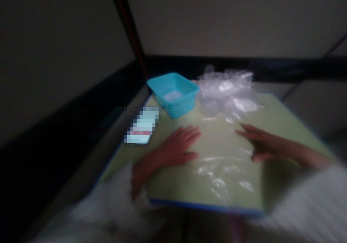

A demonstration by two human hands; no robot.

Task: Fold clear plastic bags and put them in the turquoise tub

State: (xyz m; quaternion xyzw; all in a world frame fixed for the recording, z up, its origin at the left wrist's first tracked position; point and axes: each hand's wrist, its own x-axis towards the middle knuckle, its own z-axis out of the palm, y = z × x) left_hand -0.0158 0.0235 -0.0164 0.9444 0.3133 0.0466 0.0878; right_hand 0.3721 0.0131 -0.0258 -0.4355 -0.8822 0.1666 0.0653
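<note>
A clear plastic bag [222, 174] lies flat on the table in front of me, its sheen catching the light. At its left side my left hand [180, 147] rests with fingers stretched out, holding nothing. My right hand [260, 141] is at the bag's right side, fingers extended and apart, with nothing in its grip. Whether either hand presses on the film is too dim to tell. Behind them sits a heap of clear plastic bags [227, 91].
A turquoise plastic basin [181, 107] stands at the table's back left, with something whitish at its bottom. Left of my left hand lies a phone [143, 125], its lit screen pixelated. The yellowish table [287, 120] has a blue edge, and walls rise behind it.
</note>
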